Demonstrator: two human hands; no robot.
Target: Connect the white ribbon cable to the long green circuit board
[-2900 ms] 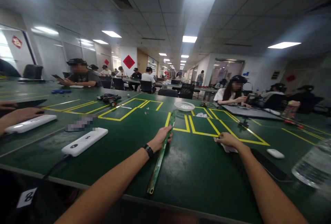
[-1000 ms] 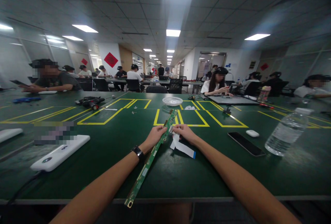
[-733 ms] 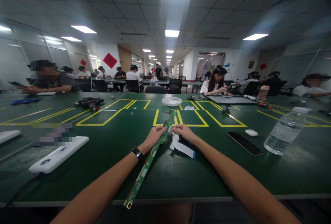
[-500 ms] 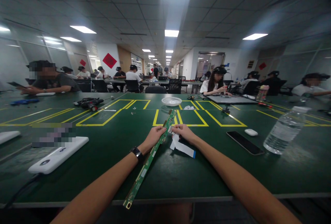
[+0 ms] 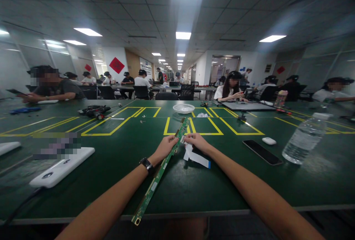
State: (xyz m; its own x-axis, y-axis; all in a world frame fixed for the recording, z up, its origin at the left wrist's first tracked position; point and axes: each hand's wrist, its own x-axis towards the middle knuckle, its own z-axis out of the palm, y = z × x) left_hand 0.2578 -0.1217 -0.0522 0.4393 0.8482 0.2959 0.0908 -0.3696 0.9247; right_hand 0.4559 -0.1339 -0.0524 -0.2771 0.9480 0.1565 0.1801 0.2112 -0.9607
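A long, narrow green circuit board [image 5: 155,182] slants across the table, its near end reaching the front edge. My left hand [image 5: 167,146] is closed on the board's upper part, thumb on top. Close beside it, my right hand [image 5: 197,141] pinches the end of a white flat ribbon cable [image 5: 198,158] at the board's right side. The cable is folded and hangs to the right, with a blue tip. My fingers partly hide the place where cable and board meet, so I cannot tell whether they are joined.
Beyond my hands stands a white basket [image 5: 183,109]. To the right lie a black phone [image 5: 262,152], a white earbud case [image 5: 269,141] and a water bottle [image 5: 303,140]. A white power bank [image 5: 62,168] with a cable is at left. Yellow tape [image 5: 194,134] marks the green table.
Both hands stay almost where they were, still on the board and cable. The view has shifted very slightly.
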